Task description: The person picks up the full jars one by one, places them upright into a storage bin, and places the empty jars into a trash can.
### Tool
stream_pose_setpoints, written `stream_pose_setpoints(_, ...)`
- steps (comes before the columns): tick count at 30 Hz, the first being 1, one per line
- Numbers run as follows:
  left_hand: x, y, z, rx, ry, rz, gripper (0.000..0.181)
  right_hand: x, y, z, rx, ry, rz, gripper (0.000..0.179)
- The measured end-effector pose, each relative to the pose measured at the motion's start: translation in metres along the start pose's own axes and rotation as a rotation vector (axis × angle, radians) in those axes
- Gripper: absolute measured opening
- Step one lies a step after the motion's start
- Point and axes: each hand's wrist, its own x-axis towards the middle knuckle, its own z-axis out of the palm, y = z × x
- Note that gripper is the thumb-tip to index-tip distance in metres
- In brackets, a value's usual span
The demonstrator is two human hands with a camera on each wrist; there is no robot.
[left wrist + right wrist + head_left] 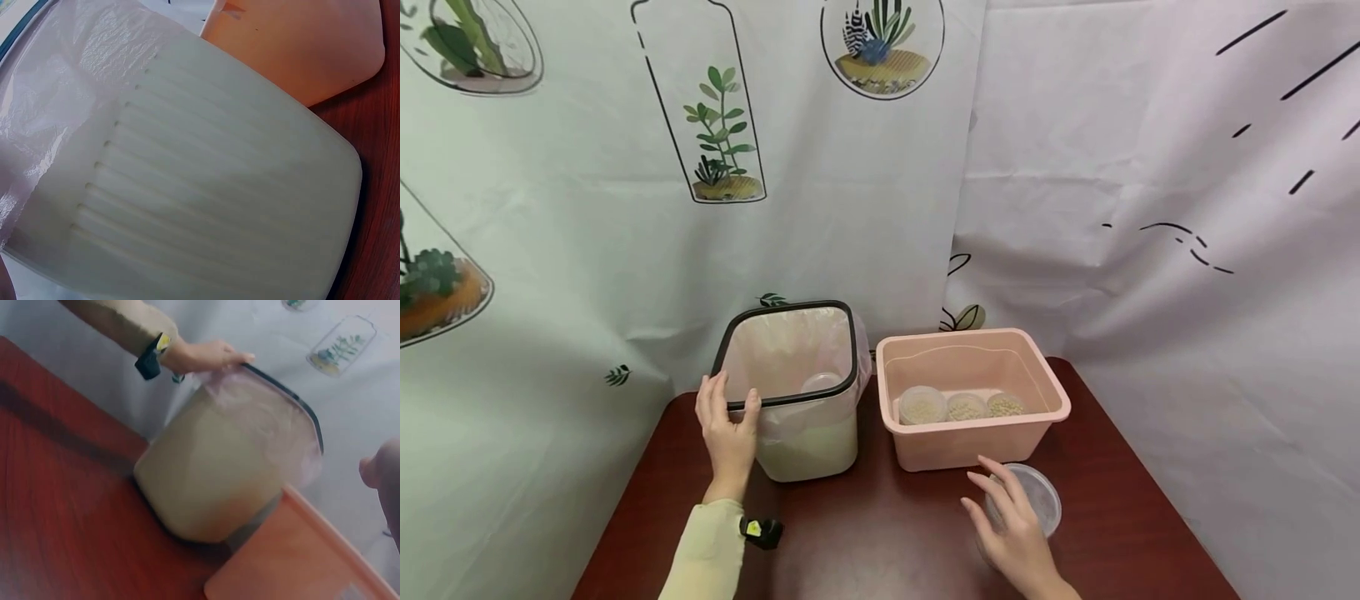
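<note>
In the head view my left hand (730,429) touches the near left corner of a pale trash bin (808,446), its fingers and thumb spread at the black rim. The right wrist view also shows this hand against the top of the bin. A thin plastic bag (75,94) lines the bin, and a clear round plastic piece (822,382) lies inside it. Over the table at the right, my right hand (1011,533) has its fingers apart. Beside and partly behind it is a clear round plastic container or lid (1037,496); the hand hides part of it.
A pink plastic tub (936,447) stands right of the bin, with several round clear containers of pale grains (966,407) along its near side. Both stand on a dark red table (842,542). A white printed cloth (865,208) hangs behind.
</note>
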Motion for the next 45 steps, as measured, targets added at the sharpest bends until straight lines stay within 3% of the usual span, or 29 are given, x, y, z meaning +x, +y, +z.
stream_pose_setpoints(15,0.0,0.001,0.0,-0.007,0.002,0.001,0.049,-0.033,0.019,-0.026,-0.13,0.055,0.002,0.04)
stream_pose_setpoints(26,0.001,0.001,0.0,-0.005,0.004,0.008,0.048,-0.046,0.026,-0.037,-0.271,0.069,0.13,0.052)
stream_pose_setpoints(36,0.0,0.001,0.001,-0.007,0.0,0.006,0.048,-0.067,0.031,-0.03,-0.218,0.056,0.288,0.064)
stream_pose_setpoints(45,0.001,0.0,0.001,-0.006,0.007,0.01,0.048,-0.074,0.035,-0.024,-0.181,0.122,0.278,0.063)
